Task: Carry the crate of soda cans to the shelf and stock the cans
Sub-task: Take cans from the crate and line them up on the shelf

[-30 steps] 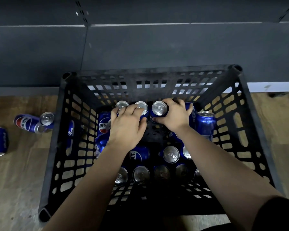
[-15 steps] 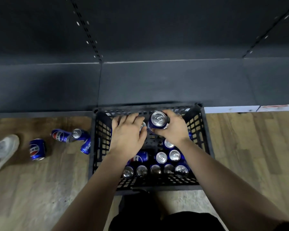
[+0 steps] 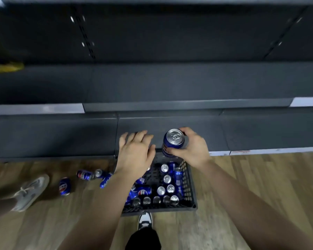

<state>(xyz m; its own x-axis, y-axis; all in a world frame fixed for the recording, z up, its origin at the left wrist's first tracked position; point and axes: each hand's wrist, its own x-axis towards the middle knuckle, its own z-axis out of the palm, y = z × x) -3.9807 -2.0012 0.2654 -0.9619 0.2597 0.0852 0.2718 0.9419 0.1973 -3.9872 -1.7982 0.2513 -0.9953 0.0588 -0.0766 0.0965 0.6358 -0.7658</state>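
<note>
A black plastic crate [image 3: 188,184] stands on the wooden floor below me, holding several blue soda cans, some upright and some lying down. My right hand [image 3: 193,148] grips one blue soda can [image 3: 173,142] upright by its side, raised above the crate's far edge in front of the lowest dark shelf [image 3: 170,123]. My left hand [image 3: 135,152] hovers palm down beside it, over the crate's left part, with fingers spread and relaxed. No can shows in it; the space under the palm is hidden.
Several loose cans [image 3: 85,175] lie on the floor left of the crate. Another person's grey shoe [image 3: 30,191] is at far left. My own shoe [image 3: 145,220] is just behind the crate. Dark shelves [image 3: 152,82] rise ahead, with something yellow [image 3: 9,66] at the left end.
Both hands have risen out of the crate, the right lifting one can up toward the lowest shelf. My head has risen too, so the crate looks smaller and more shelving shows.
</note>
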